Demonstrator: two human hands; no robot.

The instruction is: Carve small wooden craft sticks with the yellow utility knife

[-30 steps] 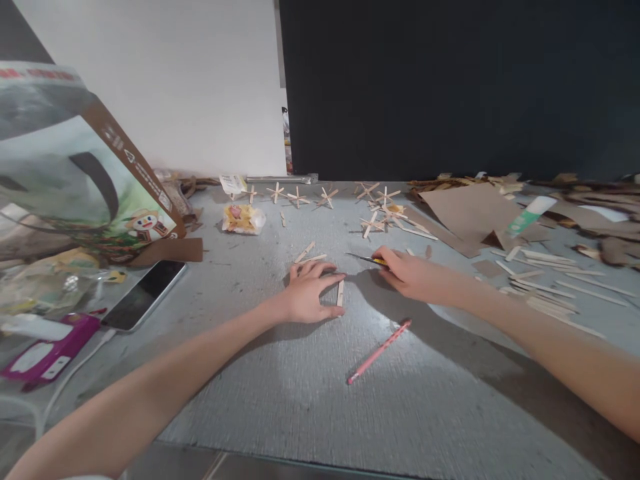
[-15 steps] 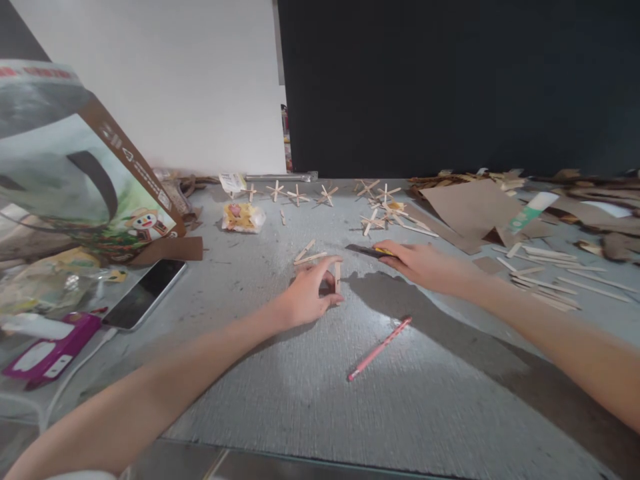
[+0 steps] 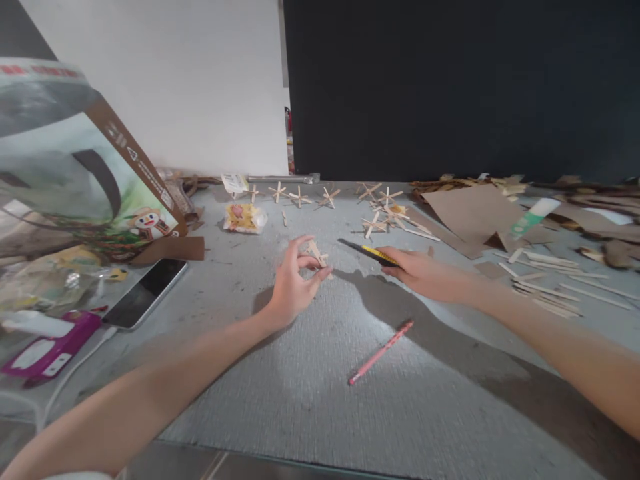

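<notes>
My left hand (image 3: 294, 283) is closed in a pinch, holding a short flat wooden stick (image 3: 315, 252) between thumb and fingers. More short wood pieces lie at the same spot, partly hidden by the fingers, so I cannot tell which are gripped. My right hand (image 3: 417, 272) is wrapped round a yellow and black utility knife (image 3: 376, 255), its dark blade end pointing left towards the left hand. Behind the hands, crossed-stick stars (image 3: 299, 196) stand in a row. Nearer to me, a pink pencil (image 3: 381, 353) lies on the grey tabletop (image 3: 280, 407).
Loose sticks (image 3: 550, 293) and brown cardboard (image 3: 465, 213) lie on the right, with a white-green tube (image 3: 535, 218). To the left are a phone (image 3: 145, 293), a purple device (image 3: 53, 347) with a cable, and a large printed bag (image 3: 100, 173). A yellow packet (image 3: 244, 219) sits farther back.
My left hand has shifted left and slightly away from me, bringing its stick over the other short pieces. The knife has turned slightly, showing more of its yellow side.
</notes>
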